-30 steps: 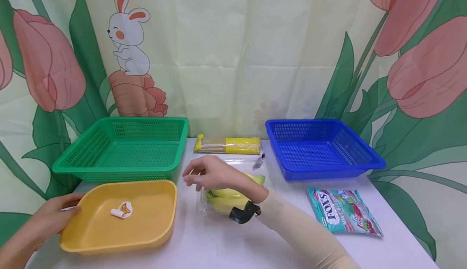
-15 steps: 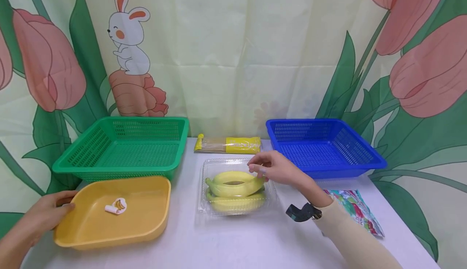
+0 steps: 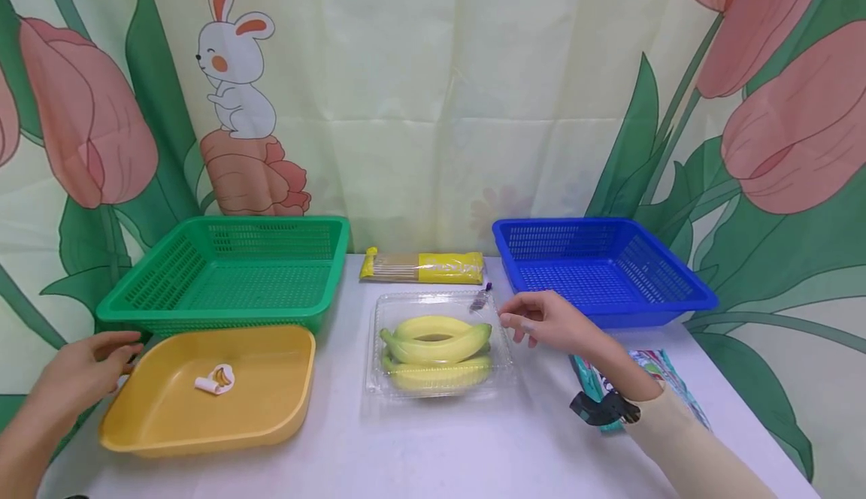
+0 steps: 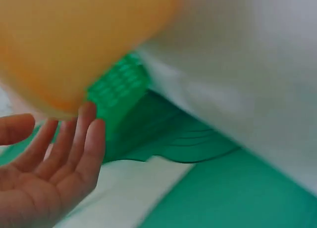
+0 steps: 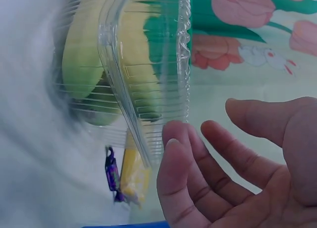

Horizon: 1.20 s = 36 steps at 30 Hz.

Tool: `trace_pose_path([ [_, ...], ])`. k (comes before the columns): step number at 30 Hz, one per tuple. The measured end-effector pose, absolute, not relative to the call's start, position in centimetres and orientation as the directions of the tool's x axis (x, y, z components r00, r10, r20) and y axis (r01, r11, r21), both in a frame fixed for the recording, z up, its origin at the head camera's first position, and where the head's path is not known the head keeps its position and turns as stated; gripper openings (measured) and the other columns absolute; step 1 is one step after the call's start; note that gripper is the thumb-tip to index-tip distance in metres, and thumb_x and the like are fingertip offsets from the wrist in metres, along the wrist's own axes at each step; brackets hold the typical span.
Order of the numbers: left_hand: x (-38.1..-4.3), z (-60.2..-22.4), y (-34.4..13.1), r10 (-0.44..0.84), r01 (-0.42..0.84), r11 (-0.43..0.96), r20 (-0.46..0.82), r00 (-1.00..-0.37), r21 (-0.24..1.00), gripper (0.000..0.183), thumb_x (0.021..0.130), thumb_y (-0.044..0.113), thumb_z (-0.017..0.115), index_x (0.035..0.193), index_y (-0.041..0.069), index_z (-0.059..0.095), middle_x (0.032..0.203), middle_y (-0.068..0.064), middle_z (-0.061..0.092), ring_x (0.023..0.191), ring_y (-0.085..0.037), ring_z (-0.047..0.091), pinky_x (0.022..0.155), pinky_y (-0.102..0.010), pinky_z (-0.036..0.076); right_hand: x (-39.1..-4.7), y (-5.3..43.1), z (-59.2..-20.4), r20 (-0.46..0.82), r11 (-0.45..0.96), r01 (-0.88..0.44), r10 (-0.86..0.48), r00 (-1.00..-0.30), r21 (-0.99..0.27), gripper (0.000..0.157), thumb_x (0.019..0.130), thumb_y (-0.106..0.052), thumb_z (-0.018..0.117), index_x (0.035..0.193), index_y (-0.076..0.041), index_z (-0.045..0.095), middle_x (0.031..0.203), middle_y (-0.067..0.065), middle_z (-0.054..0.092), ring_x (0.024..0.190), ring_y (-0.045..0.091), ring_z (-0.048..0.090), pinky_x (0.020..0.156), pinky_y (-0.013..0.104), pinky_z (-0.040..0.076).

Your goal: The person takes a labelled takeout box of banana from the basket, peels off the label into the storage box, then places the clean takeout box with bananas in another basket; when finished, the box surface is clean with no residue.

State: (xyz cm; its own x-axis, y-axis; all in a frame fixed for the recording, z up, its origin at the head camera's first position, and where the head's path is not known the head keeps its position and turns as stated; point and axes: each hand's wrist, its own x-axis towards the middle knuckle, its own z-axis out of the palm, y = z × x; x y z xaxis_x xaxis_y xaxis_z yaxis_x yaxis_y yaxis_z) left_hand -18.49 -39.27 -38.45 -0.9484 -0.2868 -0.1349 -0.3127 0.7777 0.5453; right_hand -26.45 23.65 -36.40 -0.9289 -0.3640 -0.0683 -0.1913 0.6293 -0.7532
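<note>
My left hand point(image 3: 84, 371) is beside the left rim of a yellow plastic basin point(image 3: 271, 416), fingers relaxed. In the left wrist view its fingertips are right at the basin's edge. A partly curled sticker point(image 3: 216, 380) with a banana picture lies inside the basin. My right hand point(image 3: 551, 322) hovers at the right side of a clear plastic clamshell box point(image 3: 497, 375), fingers loosely bent with nothing between them. Yellow-green bananas point(image 3: 436, 349) lie in the box under its lid. In the right wrist view the fingertips are close to the box's ridged edge point(image 5: 183, 55).
A green basket point(image 3: 230, 315) stands behind the basin, a blue basket point(image 3: 609, 311) at the back right. Between them lies a yellow packet of sticks point(image 3: 422, 267). A small purple-wrapped candy point(image 5: 113, 173) is behind the box. A teal candy bag point(image 3: 676, 386) lies partly hidden under the right forearm.
My right hand has swept rightward from over the box to its right side. The basin shifted slightly left, and my left hand has let go of its rim.
</note>
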Motion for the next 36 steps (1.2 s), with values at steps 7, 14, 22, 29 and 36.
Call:
trace_pose_path([
  [7, -18.0, -35.2, -34.6, -0.21, -0.127, 0.822, 0.088, -0.974, 0.554, 0.054, 0.114, 0.033, 0.042, 0.152, -0.005, 0.046, 0.147, -0.038, 0.051, 0.12, -0.058, 0.053, 0.079, -0.051, 0.057, -25.6, 23.8, -36.6, -0.061, 0.638, -0.193, -0.353, -0.934, -0.745, 0.026, 0.104, -0.022, 0.07, 0.121, -0.003, 0.073, 0.106, 0.01, 0.077, 0.085, 0.023, 0.072, 0.067, 0.033, 0.062],
  [14, -17.8, -33.5, -27.5, 0.011, 0.031, 0.737, 0.034, -0.999, 0.676, 0.052, 0.114, 0.036, 0.045, 0.16, 0.01, 0.044, 0.157, -0.024, 0.052, 0.134, -0.048, 0.055, 0.092, -0.05, 0.056, -24.7, 23.6, -37.0, -0.057, 0.641, -0.178, -0.329, -0.943, -0.746, 0.03, 0.103, -0.021, 0.071, 0.125, -0.001, 0.071, 0.116, 0.015, 0.077, 0.096, 0.026, 0.075, 0.076, 0.038, 0.066],
  [22, -18.0, -35.9, -19.3, 0.105, 0.032, 0.569, -0.034, -0.994, 0.822, 0.06, 0.109, 0.025, 0.059, 0.164, 0.015, 0.035, 0.16, -0.021, 0.049, 0.138, -0.042, 0.058, 0.1, -0.047, 0.062, -23.9, 22.8, -38.1, -0.039, 0.66, -0.136, -0.243, -0.969, -0.739, 0.029, 0.102, -0.018, 0.071, 0.127, -0.002, 0.069, 0.121, 0.014, 0.076, 0.101, 0.021, 0.075, 0.078, 0.034, 0.067],
  [29, -18.9, -38.1, -14.9, 0.112, -0.086, 0.436, -0.149, -0.982, 0.896, 0.073, 0.107, 0.024, 0.062, 0.168, 0.015, 0.023, 0.165, -0.025, 0.04, 0.131, -0.037, 0.063, 0.101, -0.046, 0.062, -23.5, 22.3, -39.1, -0.107, 0.616, -0.035, -0.193, -0.975, -0.787, 0.045, 0.105, -0.023, 0.068, 0.143, -0.003, 0.059, 0.136, 0.022, 0.07, 0.113, 0.03, 0.075, 0.08, 0.037, 0.067],
  [36, -19.6, -39.6, -12.0, 0.076, -0.193, 0.383, -0.24, -0.968, 0.903, 0.078, 0.108, 0.029, 0.058, 0.171, 0.018, 0.014, 0.169, -0.024, 0.034, 0.137, -0.043, 0.058, 0.104, -0.049, 0.06, -23.5, 22.2, -40.4, -0.211, 0.466, 0.1, -0.192, -0.958, -0.879, 0.061, 0.108, -0.032, 0.063, 0.16, -0.01, 0.042, 0.156, 0.026, 0.055, 0.137, 0.041, 0.062, 0.088, 0.041, 0.067],
])
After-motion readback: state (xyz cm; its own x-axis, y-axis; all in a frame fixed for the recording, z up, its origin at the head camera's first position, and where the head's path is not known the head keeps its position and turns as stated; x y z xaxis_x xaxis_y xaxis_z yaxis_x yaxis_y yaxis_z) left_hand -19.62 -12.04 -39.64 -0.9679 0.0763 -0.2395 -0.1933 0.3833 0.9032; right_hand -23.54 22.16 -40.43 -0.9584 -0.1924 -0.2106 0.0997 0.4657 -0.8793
